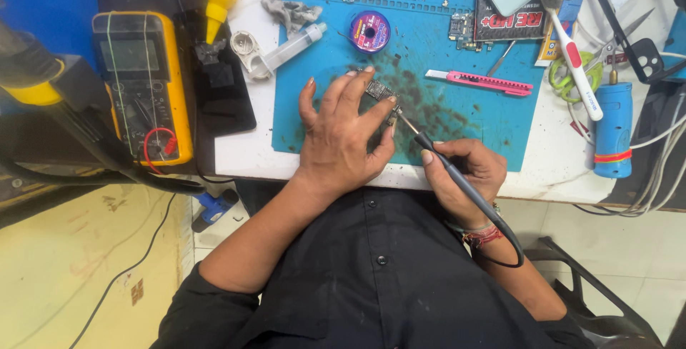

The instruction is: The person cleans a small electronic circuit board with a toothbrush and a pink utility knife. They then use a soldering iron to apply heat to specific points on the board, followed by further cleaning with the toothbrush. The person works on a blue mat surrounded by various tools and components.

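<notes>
The small circuit board (381,96) lay on the stained blue work mat (457,117), near the mat's middle and a little toward the person. The left hand (341,133) pressed down on it, fingers spread and curled over its near edge, pinning it flat rather than lifting it. The right hand (461,176) was clenched around a soldering iron (457,177) in a pencil hold, its thin tip (401,118) touching the board's right edge. The board looked light, thin and stiff, and probably fragile: its tiny parts would likely not stand squeezing, so it was best held by its bare edges, away from the hot tip. Being so light, it would probably skate on the mat unless held down. Farther off lay a purple spool of solder wick (369,32), to the right a pink utility knife (480,82), and far left a yellow multimeter (142,85).
</notes>
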